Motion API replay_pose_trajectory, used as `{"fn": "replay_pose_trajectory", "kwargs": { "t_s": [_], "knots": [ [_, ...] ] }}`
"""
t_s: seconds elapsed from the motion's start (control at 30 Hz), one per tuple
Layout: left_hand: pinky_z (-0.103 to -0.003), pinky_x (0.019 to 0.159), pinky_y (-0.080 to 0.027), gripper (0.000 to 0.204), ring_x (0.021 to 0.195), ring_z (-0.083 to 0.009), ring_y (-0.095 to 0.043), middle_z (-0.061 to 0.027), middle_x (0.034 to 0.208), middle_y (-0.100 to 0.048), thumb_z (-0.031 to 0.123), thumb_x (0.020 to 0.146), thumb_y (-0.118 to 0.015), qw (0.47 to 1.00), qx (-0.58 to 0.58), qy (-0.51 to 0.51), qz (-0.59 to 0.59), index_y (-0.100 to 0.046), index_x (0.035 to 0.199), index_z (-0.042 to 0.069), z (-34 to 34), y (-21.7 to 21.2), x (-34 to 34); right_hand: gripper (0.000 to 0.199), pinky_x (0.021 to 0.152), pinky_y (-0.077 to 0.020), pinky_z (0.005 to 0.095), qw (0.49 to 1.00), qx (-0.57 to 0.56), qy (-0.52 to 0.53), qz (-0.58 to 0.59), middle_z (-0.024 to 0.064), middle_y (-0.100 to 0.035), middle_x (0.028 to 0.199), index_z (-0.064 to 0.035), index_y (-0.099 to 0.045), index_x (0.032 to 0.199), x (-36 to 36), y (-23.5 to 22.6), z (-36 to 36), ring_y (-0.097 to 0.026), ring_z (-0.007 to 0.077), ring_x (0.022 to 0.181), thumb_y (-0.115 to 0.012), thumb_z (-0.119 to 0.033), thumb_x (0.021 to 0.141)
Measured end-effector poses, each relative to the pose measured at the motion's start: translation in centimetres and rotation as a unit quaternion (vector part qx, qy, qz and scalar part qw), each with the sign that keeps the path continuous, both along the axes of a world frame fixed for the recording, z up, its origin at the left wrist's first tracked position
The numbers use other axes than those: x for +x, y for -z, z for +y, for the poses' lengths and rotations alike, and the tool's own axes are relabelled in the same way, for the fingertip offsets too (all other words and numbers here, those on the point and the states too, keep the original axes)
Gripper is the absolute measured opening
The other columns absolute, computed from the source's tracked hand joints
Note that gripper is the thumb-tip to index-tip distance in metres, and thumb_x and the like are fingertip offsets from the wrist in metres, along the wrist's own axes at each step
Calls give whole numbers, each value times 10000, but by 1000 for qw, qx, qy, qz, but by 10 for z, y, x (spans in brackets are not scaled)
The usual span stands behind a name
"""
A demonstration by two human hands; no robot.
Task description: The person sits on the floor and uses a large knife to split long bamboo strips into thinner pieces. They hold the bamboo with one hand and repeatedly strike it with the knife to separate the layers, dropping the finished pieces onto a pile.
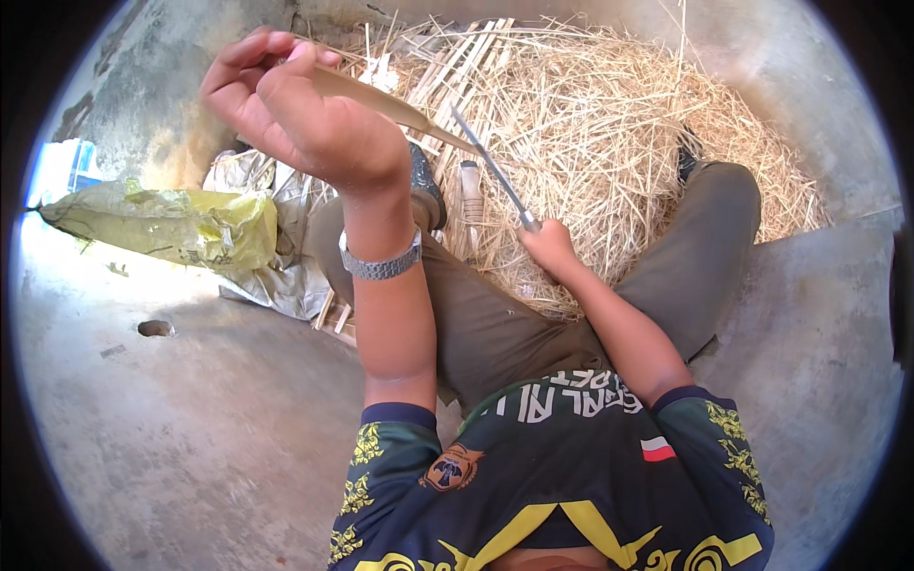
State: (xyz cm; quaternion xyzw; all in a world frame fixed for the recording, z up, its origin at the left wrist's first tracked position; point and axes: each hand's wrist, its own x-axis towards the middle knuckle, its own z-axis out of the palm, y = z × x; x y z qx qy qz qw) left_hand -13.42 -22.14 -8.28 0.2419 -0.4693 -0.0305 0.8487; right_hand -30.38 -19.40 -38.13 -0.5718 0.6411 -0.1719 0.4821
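My left hand [309, 109], raised at the upper left with a metal-banded watch on its wrist, is closed around a flat bamboo strip [386, 105]. The strip slants down to the right, and its far end meets or crosses the knife blade. In my right hand [548, 249] is a knife [497, 176], its narrow blade angled up and to the left above a heap of pale shavings [600, 124]. Between my legs, a light-coloured tool handle [471, 190] rests by the shavings, near my left foot.
Several cut strips [466, 62] lie at the far side of the heap. Left of my leg are a yellow sack [190, 226] and a crumpled whitish sack [300, 281]. The concrete floor has a small hole [155, 328]. A wall [790, 76] stands behind the heap.
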Motion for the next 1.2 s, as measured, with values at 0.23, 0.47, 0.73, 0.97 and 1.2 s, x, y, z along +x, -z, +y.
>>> {"fn": "replay_pose_trajectory", "kwargs": {
  "t_s": [0.23,0.47,0.73,0.97,1.2],
  "knots": [
    [-308,663,-501,144,835,-177,-541,-115,1026,-495,36,887,-451,1000,-13,-14,-9,-442,1030,20,-1,6,9,304,532,-428,352,978,-132,53,-153,64,-583,574,-28,-600,660,14,-52,5,-532,152,518,-688,-258,839],
    [-299,648,-491,162,818,-169,-538,-102,1006,-498,56,877,-474,999,2,-30,12,-443,1035,34,2,1,10,268,595,-471,380,1000,-1,6,-6,115,-635,664,-20,-632,717,2,15,1,-604,212,596,-658,-264,825],
    [-308,672,-482,160,816,-165,-533,-85,1014,-490,100,895,-482,1000,8,-16,15,-451,1044,50,-4,9,16,302,593,-472,389,999,-19,28,4,117,-637,644,-6,-644,715,8,-33,-6,-609,225,585,-657,-293,808],
    [-301,709,-476,169,834,-155,-518,-76,995,-491,115,890,-482,997,20,-50,50,-454,1044,51,0,4,19,317,518,-382,314,963,-193,57,-181,9,-544,558,-47,-569,649,10,-56,-2,-462,96,518,-677,-266,850],
    [-295,704,-469,185,807,-152,-506,-77,949,-499,121,875,-469,997,24,-27,62,-451,1044,47,-2,2,12,315,537,-470,347,998,12,53,18,73,-608,613,-5,-617,717,6,22,-7,-585,170,534,-745,-279,802]
  ]
}}
